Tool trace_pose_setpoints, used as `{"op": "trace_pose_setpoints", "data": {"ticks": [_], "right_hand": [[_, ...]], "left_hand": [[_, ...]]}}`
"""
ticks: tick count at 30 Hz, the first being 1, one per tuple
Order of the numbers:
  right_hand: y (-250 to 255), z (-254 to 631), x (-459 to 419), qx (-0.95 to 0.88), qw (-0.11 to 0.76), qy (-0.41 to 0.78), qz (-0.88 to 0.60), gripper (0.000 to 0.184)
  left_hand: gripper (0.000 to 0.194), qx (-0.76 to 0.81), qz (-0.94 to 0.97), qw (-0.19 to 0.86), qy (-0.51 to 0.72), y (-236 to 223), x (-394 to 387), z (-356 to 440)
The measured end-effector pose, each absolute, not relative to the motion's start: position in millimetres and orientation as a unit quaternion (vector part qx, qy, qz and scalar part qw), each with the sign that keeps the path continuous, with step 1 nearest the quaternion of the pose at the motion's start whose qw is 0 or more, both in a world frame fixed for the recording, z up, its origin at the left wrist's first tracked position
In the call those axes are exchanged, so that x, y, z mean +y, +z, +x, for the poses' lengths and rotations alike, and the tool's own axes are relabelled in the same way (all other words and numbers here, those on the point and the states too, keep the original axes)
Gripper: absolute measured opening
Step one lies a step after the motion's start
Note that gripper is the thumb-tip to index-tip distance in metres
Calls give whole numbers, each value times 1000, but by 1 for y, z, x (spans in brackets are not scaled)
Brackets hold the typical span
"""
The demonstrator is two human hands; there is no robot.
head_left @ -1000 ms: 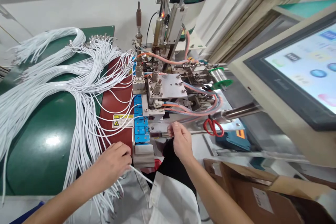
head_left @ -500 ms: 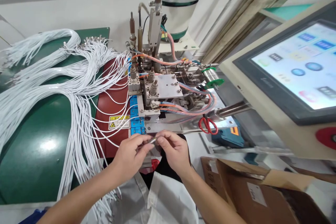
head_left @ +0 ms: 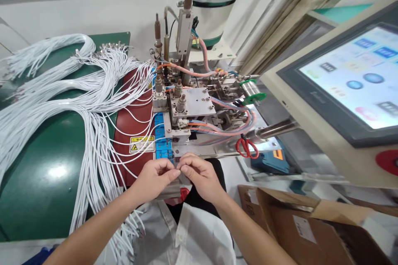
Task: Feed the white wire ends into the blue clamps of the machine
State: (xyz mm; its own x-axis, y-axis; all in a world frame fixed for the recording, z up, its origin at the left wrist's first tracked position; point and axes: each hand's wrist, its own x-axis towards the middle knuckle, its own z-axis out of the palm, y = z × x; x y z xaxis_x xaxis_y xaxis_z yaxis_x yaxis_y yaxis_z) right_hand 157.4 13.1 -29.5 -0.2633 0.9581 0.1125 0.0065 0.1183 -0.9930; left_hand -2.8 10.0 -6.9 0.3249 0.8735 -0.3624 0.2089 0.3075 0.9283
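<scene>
My left hand [head_left: 157, 179] and my right hand [head_left: 201, 176] meet fingertip to fingertip in front of the machine's near end. Both are closed in a pinch. What lies between the fingertips is mostly hidden now; a small metal-tipped end of a white cable seems to be there. Just beyond the fingers is a row of blue clamp blocks [head_left: 163, 148]. White cables [head_left: 132, 158] run from the left into these blocks. To the left, a big bundle of white cables [head_left: 90, 145] hangs over the table edge.
The machine [head_left: 197, 101] carries hoses and a spool of wire [head_left: 249, 88]. Red-handled scissors [head_left: 246, 148] lie at its right. A touchscreen panel [head_left: 357, 74] stands at right, above an open cardboard box [head_left: 280, 223]. A green table [head_left: 40, 198] bears more cables.
My fingertips have drawn closer together, and the small metallic piece seen between them before is now covered. My left hand has lifted and turned slightly.
</scene>
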Motion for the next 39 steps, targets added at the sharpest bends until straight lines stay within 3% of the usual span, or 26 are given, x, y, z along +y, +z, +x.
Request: {"op": "trace_pose_setpoints", "data": {"ticks": [4,10,18,25,30,39], "right_hand": [[-27,151,9,-586,455,498,-449,17],[-32,140,2,-449,503,558,-484,14],[-32,139,3,-528,487,460,-522,11],[-37,124,-1,-464,520,471,-540,13],[-38,119,-3,-505,532,390,-556,11],[-32,131,6,-600,500,373,-501,10]], "left_hand": [[19,538,532,600,261,-8,9,-6],[17,589,468,584,306,-15,5,-3],[19,583,503,566,295,-13,2,-2],[20,580,435,587,360,-9,-1,6],[20,578,404,595,385,-17,-4,7],[16,580,427,583,376,-25,-7,2]]}}
